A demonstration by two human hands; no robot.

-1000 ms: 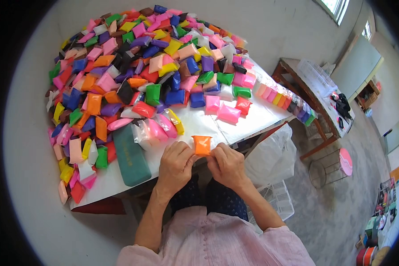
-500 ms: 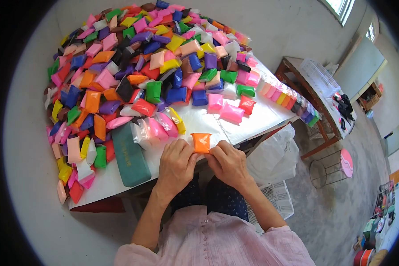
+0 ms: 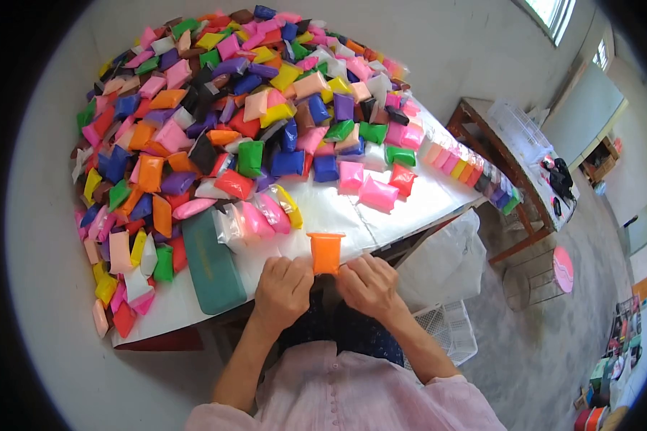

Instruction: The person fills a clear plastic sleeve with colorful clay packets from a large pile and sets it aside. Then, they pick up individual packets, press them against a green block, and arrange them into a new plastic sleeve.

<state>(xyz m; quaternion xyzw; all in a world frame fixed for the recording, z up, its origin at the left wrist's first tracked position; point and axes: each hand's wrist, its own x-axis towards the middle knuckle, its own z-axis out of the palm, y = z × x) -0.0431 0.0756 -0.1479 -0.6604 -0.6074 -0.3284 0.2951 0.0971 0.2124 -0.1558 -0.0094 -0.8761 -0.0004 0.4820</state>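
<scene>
An orange packet (image 3: 326,253) stands out between my two hands at the front edge of the table, its flat upper end pointing away from me. My left hand (image 3: 284,291) pinches its lower left corner with curled fingers. The lower right corner is gripped by my right hand (image 3: 369,286), also with fingers closed. Just beyond is a short row of packets, with a yellow packet (image 3: 289,207) at its right end and pink ones beside it. A green case (image 3: 212,266) lies left of my left hand.
A large heap of colourful packets (image 3: 194,129) covers the table's back and left. A long row of packets (image 3: 460,164) lies along the right side. White plastic bags (image 3: 446,258) and a white basket (image 3: 446,330) are below the table's edge, near a wire stand (image 3: 528,280).
Both hands have moved slightly down, closer to my body, with the orange packet. More of the packet's length now shows, and it looks stretched upright between them.
</scene>
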